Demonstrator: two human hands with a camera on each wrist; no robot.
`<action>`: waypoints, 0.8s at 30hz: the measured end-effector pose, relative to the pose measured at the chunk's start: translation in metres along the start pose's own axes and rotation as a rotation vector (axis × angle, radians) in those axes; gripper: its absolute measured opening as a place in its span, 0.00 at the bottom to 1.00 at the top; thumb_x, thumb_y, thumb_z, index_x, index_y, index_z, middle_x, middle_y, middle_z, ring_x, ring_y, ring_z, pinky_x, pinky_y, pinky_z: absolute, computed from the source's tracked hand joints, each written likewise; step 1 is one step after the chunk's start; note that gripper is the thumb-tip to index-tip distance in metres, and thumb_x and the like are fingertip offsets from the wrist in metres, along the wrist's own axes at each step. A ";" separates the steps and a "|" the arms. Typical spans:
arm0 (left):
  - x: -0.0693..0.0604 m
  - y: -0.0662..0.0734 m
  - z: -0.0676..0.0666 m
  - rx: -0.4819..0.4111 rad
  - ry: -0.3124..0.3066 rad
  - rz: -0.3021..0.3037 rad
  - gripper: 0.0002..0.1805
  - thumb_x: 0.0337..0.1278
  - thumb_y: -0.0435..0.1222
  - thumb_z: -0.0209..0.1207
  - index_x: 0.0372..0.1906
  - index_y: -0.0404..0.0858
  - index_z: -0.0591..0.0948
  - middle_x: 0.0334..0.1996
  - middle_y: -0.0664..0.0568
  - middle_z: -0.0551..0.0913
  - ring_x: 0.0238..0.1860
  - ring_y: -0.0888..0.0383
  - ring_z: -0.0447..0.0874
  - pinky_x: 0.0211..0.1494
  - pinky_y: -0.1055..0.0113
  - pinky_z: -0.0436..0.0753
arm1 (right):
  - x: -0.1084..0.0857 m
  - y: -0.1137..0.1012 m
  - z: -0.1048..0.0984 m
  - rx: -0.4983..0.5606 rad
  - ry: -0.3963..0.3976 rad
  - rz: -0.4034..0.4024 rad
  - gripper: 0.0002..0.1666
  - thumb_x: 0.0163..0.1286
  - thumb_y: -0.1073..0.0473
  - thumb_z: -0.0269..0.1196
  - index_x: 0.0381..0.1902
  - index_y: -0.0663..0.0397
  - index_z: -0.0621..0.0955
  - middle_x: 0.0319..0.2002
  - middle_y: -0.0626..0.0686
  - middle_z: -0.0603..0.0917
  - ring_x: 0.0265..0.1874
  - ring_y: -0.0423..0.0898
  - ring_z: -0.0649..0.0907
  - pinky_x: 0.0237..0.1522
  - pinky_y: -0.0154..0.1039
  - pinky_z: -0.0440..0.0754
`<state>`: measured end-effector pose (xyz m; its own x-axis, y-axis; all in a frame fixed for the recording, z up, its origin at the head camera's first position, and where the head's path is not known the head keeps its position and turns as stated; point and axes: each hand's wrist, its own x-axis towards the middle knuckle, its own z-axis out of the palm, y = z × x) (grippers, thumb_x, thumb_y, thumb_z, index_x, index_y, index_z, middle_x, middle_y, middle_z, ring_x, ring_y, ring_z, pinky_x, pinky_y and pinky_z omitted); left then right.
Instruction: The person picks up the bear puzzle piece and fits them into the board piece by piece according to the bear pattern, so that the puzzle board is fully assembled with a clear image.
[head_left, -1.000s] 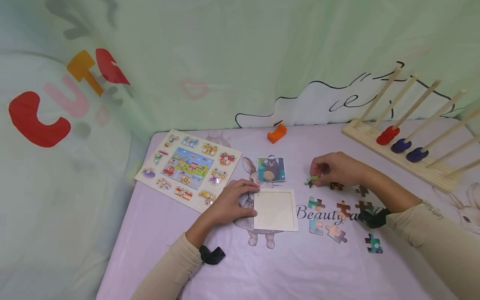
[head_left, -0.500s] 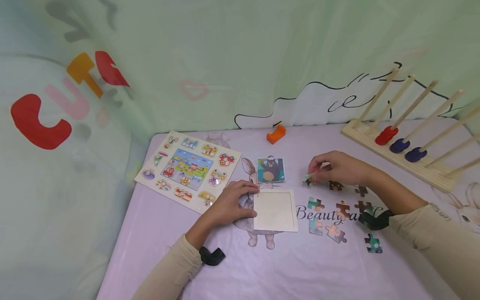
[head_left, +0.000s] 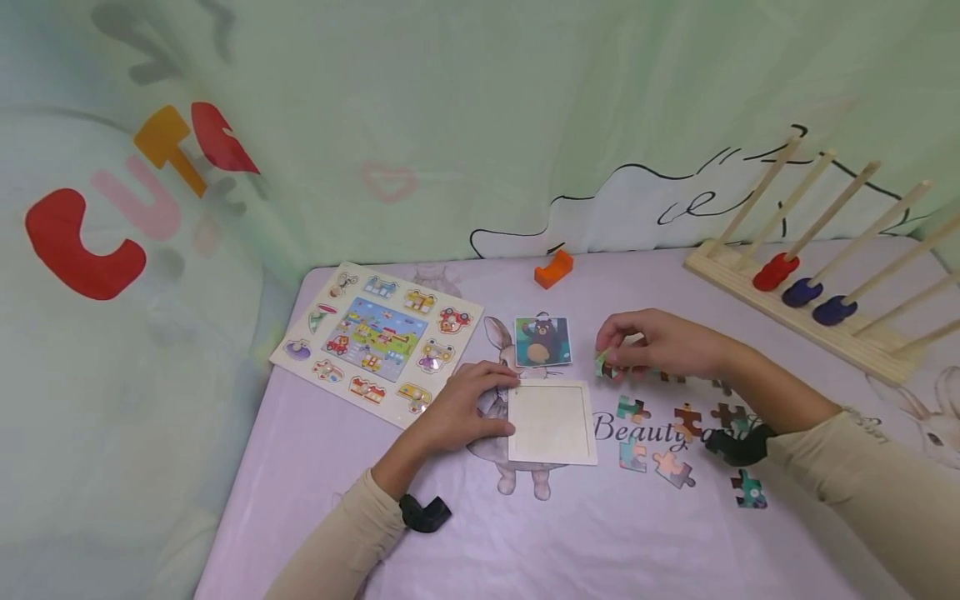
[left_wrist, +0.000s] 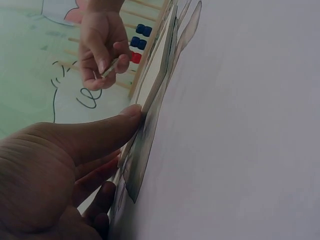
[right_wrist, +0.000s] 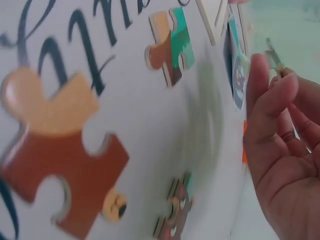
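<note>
The green puzzle piece (head_left: 603, 364) is up in the right hand (head_left: 654, 340), pinched between the thumb and the fingers; the hand is held above the table, and the piece is near the far right corner of the flat wooden tray (head_left: 552, 422); fingers cover part of the piece, so I see only some green and a bit of dark; the left hand (head_left: 459, 408) is spread, with its thumb well away from the pointing finger; the thumb touches the left side of the tray, and the pointing finger is at its far left corner.

Just past the tray lies a square card (head_left: 543, 341) with a brown bear on it; on the right, more loose bits lie on the table, such as a pink and purple piece (head_left: 675, 469), a brown and tan piece (head_left: 687, 421) and a dark green piece (head_left: 748, 490); a bear face piece (right_wrist: 176, 210) lies near the right hand.

Farther off sit an orange block (head_left: 553, 269) and a peg stand (head_left: 870, 346) with red beads (head_left: 776, 272) and blue beads (head_left: 835, 310); a picture board (head_left: 386, 333) with little cars lies to the left; the purple cloth (head_left: 457, 542) underneath has rabbits on it.
</note>
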<state>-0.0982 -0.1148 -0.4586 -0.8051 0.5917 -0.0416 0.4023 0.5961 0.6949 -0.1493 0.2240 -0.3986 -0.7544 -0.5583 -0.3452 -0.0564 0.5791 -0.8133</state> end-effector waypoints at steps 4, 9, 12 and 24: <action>0.000 0.001 -0.001 -0.007 -0.001 -0.002 0.32 0.51 0.42 0.76 0.64 0.45 0.80 0.67 0.58 0.77 0.70 0.53 0.68 0.74 0.51 0.65 | 0.003 -0.007 0.006 0.049 -0.009 -0.006 0.10 0.74 0.60 0.64 0.50 0.55 0.80 0.42 0.56 0.84 0.39 0.51 0.85 0.43 0.38 0.86; 0.000 0.001 -0.001 -0.005 0.000 0.005 0.32 0.51 0.42 0.76 0.64 0.44 0.80 0.67 0.57 0.77 0.69 0.53 0.68 0.73 0.52 0.65 | 0.009 -0.017 0.016 0.098 -0.038 -0.037 0.13 0.74 0.60 0.64 0.53 0.59 0.80 0.44 0.55 0.86 0.40 0.52 0.86 0.47 0.35 0.85; 0.000 0.000 -0.001 -0.003 -0.001 0.005 0.32 0.51 0.43 0.75 0.64 0.44 0.80 0.67 0.57 0.77 0.69 0.53 0.68 0.73 0.52 0.65 | 0.012 -0.023 0.023 0.101 -0.051 -0.057 0.15 0.74 0.61 0.64 0.56 0.58 0.81 0.45 0.54 0.87 0.42 0.53 0.87 0.49 0.35 0.84; 0.000 -0.001 -0.002 0.013 -0.001 0.028 0.33 0.52 0.43 0.74 0.65 0.43 0.79 0.67 0.55 0.76 0.71 0.53 0.68 0.75 0.53 0.64 | 0.028 -0.041 0.050 -0.015 0.051 -0.008 0.09 0.68 0.59 0.70 0.45 0.50 0.85 0.36 0.50 0.84 0.40 0.48 0.81 0.46 0.41 0.79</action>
<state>-0.0995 -0.1160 -0.4579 -0.7931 0.6087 -0.0228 0.4301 0.5861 0.6867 -0.1354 0.1554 -0.3982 -0.7861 -0.5325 -0.3140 -0.0725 0.5839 -0.8086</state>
